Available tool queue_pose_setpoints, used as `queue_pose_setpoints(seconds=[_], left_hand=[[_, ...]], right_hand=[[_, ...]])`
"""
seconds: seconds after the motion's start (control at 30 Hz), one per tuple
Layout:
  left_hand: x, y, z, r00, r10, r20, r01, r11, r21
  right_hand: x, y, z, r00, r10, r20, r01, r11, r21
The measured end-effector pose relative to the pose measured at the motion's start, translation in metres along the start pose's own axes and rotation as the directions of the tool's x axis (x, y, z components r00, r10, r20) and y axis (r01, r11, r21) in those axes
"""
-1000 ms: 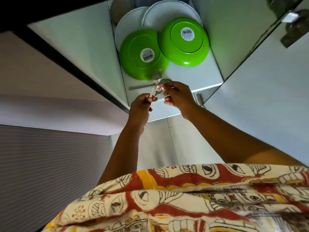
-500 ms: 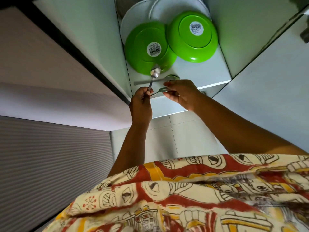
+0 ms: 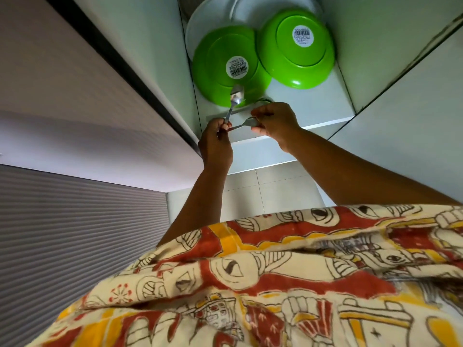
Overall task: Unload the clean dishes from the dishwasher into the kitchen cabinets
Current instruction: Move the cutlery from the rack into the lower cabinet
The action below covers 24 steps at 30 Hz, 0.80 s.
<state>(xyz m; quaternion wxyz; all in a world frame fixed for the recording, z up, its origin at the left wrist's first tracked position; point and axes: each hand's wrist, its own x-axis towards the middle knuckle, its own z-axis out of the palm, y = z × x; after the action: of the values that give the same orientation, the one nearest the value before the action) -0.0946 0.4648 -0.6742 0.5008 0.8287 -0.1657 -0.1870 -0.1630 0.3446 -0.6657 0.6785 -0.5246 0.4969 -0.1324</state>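
Observation:
Both my hands are raised under an open upper cabinet with a see-through shelf [image 3: 315,106]. My left hand [image 3: 216,144] grips the handle of a metal spoon [image 3: 235,98], whose bowl points up in front of a green bowl [image 3: 229,67]. A second metal spoon [image 3: 244,124] lies crosswise between the hands, my right hand [image 3: 274,121] pinching its bowl end. Another green bowl [image 3: 297,47] sits to the right on the shelf. White plates [image 3: 198,26] lie behind the bowls. A third utensil [image 3: 246,110] lies flat on the shelf above my hands.
The open cabinet door [image 3: 413,116] stands to the right. A dark-edged neighbouring cabinet [image 3: 75,78] is on the left, with a ribbed grey panel [image 3: 75,236] below it. White wall tiles [image 3: 270,191] show under the cabinet. My patterned clothing [image 3: 275,284] fills the bottom.
The left hand's spoon has risen so its bowl now overlaps the green bowl. The right hand's spoon has turned flatter, crosswise. The cabinet looms closer in view.

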Motion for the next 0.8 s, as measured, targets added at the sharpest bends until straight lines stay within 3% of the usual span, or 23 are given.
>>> queue_pose_setpoints(seconds=[0.1,0.23,0.37,0.5,0.57,0.8], left_hand=[[-0.001,0.001,-0.001,0.999,0.039,-0.032,-0.037,0.998,0.050],[-0.008,-0.004,-0.002,0.993,0.084,-0.081,-0.080,0.996,0.051],[-0.016,-0.009,-0.003,0.986,0.125,-0.114,-0.117,0.990,0.079],[-0.022,-0.012,-0.002,0.984,0.151,-0.091,-0.136,0.979,0.155],[-0.021,-0.012,-0.001,0.986,0.151,-0.063,-0.135,0.968,0.212],[-0.014,-0.010,-0.001,0.974,0.214,-0.073,-0.189,0.947,0.260]], right_hand=[[-0.001,0.005,0.003,0.996,-0.068,-0.053,0.065,0.996,-0.053],[-0.004,0.013,0.008,0.962,-0.269,-0.043,0.247,0.929,-0.276],[-0.008,0.012,0.012,0.874,-0.484,0.037,0.405,0.686,-0.605],[-0.011,0.010,0.010,0.864,-0.498,0.076,0.318,0.423,-0.849],[-0.011,0.013,0.010,0.846,-0.518,0.124,0.332,0.331,-0.883],[-0.006,0.018,0.010,0.793,-0.555,0.251,0.415,0.192,-0.889]])
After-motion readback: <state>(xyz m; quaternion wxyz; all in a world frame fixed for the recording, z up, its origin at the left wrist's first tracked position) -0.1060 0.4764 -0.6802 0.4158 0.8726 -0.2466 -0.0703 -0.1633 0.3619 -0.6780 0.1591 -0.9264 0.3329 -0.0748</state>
